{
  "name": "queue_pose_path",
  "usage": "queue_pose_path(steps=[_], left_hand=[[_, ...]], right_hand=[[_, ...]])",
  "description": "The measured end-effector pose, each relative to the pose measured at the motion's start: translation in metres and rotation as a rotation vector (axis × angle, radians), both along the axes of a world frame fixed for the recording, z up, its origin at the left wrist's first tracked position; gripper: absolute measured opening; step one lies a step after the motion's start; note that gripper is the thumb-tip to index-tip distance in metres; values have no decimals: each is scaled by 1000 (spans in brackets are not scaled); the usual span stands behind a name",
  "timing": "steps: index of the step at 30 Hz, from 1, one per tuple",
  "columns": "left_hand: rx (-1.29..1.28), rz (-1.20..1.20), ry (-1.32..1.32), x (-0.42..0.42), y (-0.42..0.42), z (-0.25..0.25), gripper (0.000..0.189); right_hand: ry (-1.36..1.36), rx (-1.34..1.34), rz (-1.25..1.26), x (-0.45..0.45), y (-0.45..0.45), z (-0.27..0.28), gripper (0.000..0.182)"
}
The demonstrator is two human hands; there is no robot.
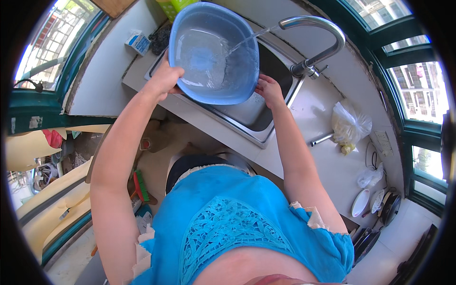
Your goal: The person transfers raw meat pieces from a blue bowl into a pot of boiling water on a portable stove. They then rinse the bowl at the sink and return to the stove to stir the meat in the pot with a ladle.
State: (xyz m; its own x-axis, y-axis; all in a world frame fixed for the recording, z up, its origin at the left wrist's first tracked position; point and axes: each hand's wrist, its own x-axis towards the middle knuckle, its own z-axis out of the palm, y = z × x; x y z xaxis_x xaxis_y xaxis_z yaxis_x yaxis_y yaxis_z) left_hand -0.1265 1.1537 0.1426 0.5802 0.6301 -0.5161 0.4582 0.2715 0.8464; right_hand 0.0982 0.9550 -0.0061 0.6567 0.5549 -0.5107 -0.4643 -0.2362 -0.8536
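Note:
A blue plastic basin (245,76) is held over the stainless steel sink (262,140), tilted a little. My left hand (166,78) grips its left rim, the thumb lying over the edge. At the lower right side, the fingers of my right hand (270,91) press against the basin's outer wall; their tips are partly hidden. From the curved chrome faucet (333,28) a stream of water (249,37) falls into the basin. Clear water (199,60) covers the basin's bottom. Much of the sink bowl is hidden beneath the basin.
Behind the sink's left end are a small blue-and-white box (138,42) and a dark scouring pad (160,39). On the right counter (310,103) lie a tied plastic bag (351,121), a short metal tube (321,139), and a white plate (361,203). A green-bristled brush (141,186) is below left.

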Motion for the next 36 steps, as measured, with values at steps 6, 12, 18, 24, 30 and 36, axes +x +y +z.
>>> queue_pose_path(steps=[6, 12, 18, 24, 30, 36], left_hand=[[479, -131, 203, 9, 28, 10, 81], [950, -238, 468, 22, 26, 5, 77], [1233, -364, 570, 35, 33, -29, 67], [1575, -524, 473, 73, 22, -56, 51], [1868, -601, 294, 113, 0, -64, 45], [1635, -737, 259, 121, -11, -35, 30]], right_hand=[[22, 73, -45, 1, 9, -5, 26], [351, 431, -242, 3, 78, 49, 21], [531, 552, -244, 13, 110, 91, 25], [128, 173, 26, 19, 42, 77, 29], [155, 41, 59, 11, -38, 53, 26], [105, 1, 17, 11, -80, 52, 21]])
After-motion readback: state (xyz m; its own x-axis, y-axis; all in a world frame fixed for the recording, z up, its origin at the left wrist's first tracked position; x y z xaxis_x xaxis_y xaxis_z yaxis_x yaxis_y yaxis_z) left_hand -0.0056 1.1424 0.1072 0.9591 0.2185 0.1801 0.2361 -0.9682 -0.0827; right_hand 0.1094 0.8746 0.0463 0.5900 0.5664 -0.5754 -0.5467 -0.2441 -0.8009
